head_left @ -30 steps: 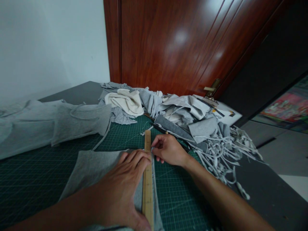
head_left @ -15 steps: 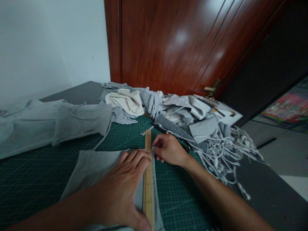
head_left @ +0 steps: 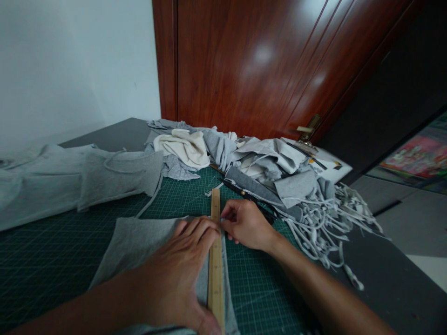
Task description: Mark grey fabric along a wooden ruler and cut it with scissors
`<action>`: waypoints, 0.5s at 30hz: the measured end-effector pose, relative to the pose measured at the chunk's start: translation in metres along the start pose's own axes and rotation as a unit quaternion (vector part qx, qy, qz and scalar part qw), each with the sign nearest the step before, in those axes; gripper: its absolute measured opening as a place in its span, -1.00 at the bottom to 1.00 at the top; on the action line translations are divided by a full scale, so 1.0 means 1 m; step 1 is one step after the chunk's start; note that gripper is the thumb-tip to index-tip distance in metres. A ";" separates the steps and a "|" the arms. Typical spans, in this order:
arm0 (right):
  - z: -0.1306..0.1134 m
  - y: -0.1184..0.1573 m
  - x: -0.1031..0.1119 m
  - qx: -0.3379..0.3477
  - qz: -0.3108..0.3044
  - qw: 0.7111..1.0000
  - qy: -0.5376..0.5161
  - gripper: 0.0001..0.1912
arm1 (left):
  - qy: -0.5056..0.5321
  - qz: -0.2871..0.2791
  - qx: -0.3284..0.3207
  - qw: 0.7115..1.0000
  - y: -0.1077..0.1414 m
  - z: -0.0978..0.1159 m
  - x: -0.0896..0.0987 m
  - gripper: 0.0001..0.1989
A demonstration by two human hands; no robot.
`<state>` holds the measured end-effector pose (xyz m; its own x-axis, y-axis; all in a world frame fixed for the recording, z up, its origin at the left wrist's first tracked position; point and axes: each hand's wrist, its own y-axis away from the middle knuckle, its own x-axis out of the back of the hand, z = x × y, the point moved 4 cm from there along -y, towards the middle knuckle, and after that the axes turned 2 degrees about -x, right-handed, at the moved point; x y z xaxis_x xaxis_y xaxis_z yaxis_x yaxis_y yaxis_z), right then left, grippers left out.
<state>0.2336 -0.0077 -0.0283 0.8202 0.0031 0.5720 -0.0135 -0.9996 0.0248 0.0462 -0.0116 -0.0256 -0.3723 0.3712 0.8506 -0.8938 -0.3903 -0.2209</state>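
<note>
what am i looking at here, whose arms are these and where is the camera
There is no machine here: the arms belong to a person, and the one picture comes from a camera worn on that person's head, looking forward and down, so the hands reach in from the bottom edge. The left hand lies flat, pressing on a wooden ruler and a piece of grey fabric. The right hand is closed at the ruler's right edge; whatever small thing it may pinch is hidden. All this sits on a green cutting mat with a grid. Behind lie a pile of grey and cream cloth scraps and thin cut strips, in front of a dark red wooden door.
</note>
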 end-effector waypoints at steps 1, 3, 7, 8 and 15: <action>-0.001 0.004 -0.001 0.002 0.000 1.000 0.004 -0.78 | -0.004 -0.002 0.000 1.000 0.000 0.000 0.000 0.07; -0.003 0.013 -0.003 0.007 0.000 1.000 0.010 -0.78 | -0.013 -0.010 0.005 1.000 0.000 -0.001 -0.001 0.10; -0.007 0.033 -0.010 0.018 0.000 1.000 0.016 -0.78 | -0.022 -0.030 0.025 0.999 -0.002 0.000 -0.001 0.14; -0.008 0.039 -0.012 0.024 0.003 1.000 0.020 -0.78 | -0.022 -0.032 0.026 0.999 -0.003 0.000 -0.001 0.14; -0.019 0.076 -0.022 0.066 0.026 0.997 0.039 -0.77 | -0.040 -0.011 0.009 0.999 -0.003 0.002 -0.003 0.06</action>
<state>0.2035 -0.0836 -0.0232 0.7729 -0.0528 0.6323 0.0246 -0.9933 -0.1130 0.0502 -0.0129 -0.0262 -0.3304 0.3113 0.8910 -0.8968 -0.3978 -0.1936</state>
